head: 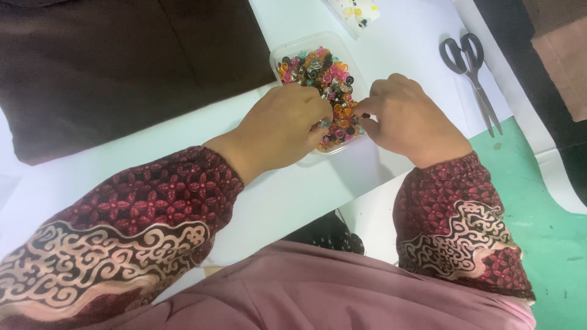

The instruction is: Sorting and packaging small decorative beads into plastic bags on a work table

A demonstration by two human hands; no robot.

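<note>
A clear plastic tray (282, 56) full of small beads in orange, pink, green and dark colours (324, 70) lies on the white table. My left hand (278, 131) rests over the tray's near left part, fingers curled down into the beads. My right hand (406, 119) is at the tray's near right edge, fingertips pinched together on a small dark bead (365, 115). The fingertips of both hands nearly meet above the beads. What the left fingers hold is hidden.
Dark brown fabric (110, 67) covers the table's far left. Black-handled scissors (474, 76) lie at the right. A small clear bag with coloured bits (354, 12) sits beyond the tray. Green floor (544, 214) shows to the right of the table edge.
</note>
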